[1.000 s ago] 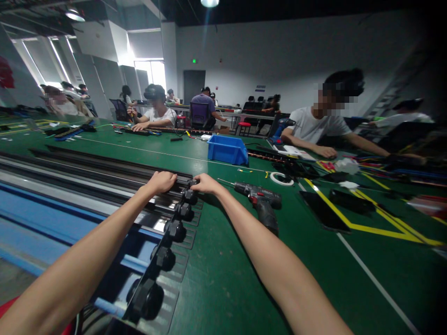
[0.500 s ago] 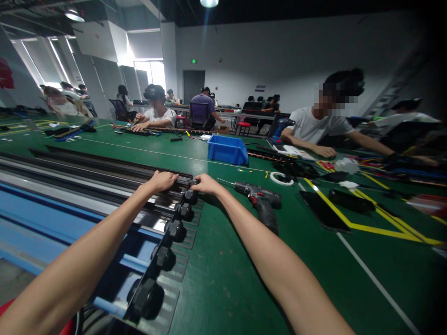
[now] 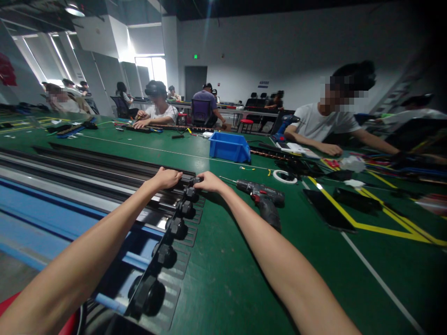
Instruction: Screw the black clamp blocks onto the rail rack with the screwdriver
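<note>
My right hand [image 3: 209, 181] is closed with its fingertips on the farthest black cable gland [image 3: 197, 180]. Just left of it, my left hand [image 3: 169, 178] is closed over the end of a long black channel [image 3: 115, 162]; its fingertips are partly hidden. Several more black cable glands [image 3: 177, 227] stand in a row toward me along the ends of the channels. Slotted black end plates [image 3: 171, 298] stick out beside them onto the green table [image 3: 223, 279]. Blue rails [image 3: 45, 209] lie at the near left.
A cordless drill [image 3: 263, 195] lies right of my right hand, its bit pointing toward it. Behind are a blue bin [image 3: 228, 148] and a white ring [image 3: 284, 177]. A dark flat panel [image 3: 326, 209] lies at right. Co-workers sit across the table.
The camera view has shifted slightly, so most things appear a little farther right. Both hands stay at the same channel end and cable gland.
</note>
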{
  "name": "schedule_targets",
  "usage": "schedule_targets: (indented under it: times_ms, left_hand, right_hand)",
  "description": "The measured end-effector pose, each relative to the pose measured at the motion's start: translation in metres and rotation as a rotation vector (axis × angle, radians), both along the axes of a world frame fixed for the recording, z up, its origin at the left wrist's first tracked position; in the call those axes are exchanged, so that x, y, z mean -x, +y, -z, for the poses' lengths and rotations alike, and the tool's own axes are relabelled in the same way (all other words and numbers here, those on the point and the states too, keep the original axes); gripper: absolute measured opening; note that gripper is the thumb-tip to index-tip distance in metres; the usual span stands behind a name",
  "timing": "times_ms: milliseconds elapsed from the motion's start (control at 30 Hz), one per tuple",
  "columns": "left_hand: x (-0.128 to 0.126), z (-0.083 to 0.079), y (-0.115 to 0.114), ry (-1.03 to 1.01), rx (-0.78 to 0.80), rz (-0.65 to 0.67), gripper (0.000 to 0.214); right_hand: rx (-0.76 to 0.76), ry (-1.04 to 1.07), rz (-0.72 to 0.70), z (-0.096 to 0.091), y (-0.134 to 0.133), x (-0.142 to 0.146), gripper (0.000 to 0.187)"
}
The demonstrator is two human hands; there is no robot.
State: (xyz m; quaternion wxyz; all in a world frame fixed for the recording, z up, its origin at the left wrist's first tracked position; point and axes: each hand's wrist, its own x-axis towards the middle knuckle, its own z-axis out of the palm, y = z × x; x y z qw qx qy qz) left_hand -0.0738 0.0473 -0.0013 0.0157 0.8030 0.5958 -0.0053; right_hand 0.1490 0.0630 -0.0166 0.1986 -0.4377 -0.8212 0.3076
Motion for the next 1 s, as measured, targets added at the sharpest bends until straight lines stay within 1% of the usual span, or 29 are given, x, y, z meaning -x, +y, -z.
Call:
schedule_targets:
  times_ms: [167,333,600,767,1000]
  left_hand:
    - [0.001,0.000,-0.001,0.005,-0.012,0.000,0.061]
    - [0.004,0.000,-0.002,-0.016,-0.004,-0.036,0.061]
    - [0.004,0.002,-0.002,-0.021,-0.016,-0.037,0.062]
    - [0.003,0.000,-0.005,-0.043,-0.019,-0.053,0.063]
    - [0.003,0.000,-0.007,-0.016,-0.031,-0.056,0.062]
  right_hand:
    - [-0.002,0.002,-0.002,0.000,0.000,0.002,0.014]
    - [-0.010,0.021,-0.005,0.002,0.001,0.005,0.014]
    - [-0.001,0.056,-0.001,0.007,0.002,0.003,0.013]
    - [0.039,0.097,0.004,0.010,0.005,0.004,0.014]
    - [0.117,0.158,0.031,0.014,0.008,0.006,0.022]
